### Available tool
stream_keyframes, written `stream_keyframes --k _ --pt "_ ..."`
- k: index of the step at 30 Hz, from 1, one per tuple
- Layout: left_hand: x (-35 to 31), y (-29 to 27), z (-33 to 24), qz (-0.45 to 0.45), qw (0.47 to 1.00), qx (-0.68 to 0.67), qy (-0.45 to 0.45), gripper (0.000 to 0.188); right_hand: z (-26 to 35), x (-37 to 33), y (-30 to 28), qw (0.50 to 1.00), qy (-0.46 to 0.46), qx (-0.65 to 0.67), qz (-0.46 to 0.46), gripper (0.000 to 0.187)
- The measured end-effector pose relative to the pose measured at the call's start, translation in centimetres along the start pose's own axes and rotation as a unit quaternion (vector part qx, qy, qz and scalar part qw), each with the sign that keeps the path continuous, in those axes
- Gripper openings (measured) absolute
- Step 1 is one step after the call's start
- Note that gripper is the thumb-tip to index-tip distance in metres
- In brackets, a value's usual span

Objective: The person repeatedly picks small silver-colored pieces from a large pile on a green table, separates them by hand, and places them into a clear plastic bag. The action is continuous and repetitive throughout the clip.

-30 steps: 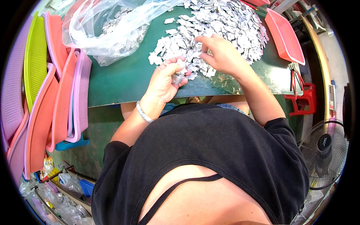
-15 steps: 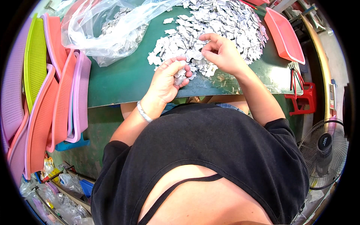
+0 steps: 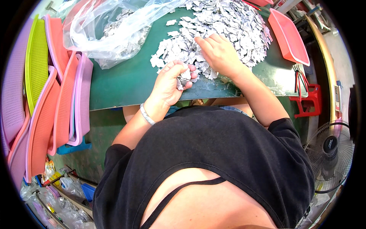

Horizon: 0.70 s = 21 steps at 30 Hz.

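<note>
My left hand (image 3: 172, 78) is closed around a few small flat silvery-grey pieces (image 3: 183, 78) with irregular outlines, just above the near side of the table. To its right, my right hand (image 3: 219, 52) reaches palm-down over the front of a large pile of the same grey pieces (image 3: 232, 26). Its index finger and thumb point toward the pile; the fingertips' underside is hidden, so whether a piece is between them I cannot tell. A clear plastic bag (image 3: 110, 38) holding more such pieces lies left of the pile.
The green table (image 3: 118, 89) carries the pile. A pink plastic basket (image 3: 289, 36) stands at its right edge, with red-handled pliers (image 3: 301, 80) below. Stacked coloured baskets (image 3: 36, 76) fill the left side. A red stool (image 3: 309, 101) and a fan (image 3: 329, 147) are at right.
My right hand has shifted slightly left and turned palm-down over the pile. The left hand stays nearly in place, and the pieces in it sit at a different angle.
</note>
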State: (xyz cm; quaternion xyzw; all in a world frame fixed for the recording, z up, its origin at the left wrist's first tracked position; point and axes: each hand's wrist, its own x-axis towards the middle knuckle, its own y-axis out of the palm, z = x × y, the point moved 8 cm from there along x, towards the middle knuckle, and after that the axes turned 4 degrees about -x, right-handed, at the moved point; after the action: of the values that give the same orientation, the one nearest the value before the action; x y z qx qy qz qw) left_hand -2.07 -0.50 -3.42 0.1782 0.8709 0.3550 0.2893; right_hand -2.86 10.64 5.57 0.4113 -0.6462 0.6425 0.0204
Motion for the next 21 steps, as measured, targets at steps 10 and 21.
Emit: stream_keyframes --k 10,21 --pt "-0.1 0.0 -0.2 0.007 1.0 0.025 -0.005 0.018 -1.0 -0.2 0.1 0.994 0.006 0.098 -0.057 0.035" --pt "0.2 0.5 -0.5 0.0 1.0 0.012 0.01 0.018 -3.1 -1.1 2.7 0.699 0.338 0.627 0.066 0.04"
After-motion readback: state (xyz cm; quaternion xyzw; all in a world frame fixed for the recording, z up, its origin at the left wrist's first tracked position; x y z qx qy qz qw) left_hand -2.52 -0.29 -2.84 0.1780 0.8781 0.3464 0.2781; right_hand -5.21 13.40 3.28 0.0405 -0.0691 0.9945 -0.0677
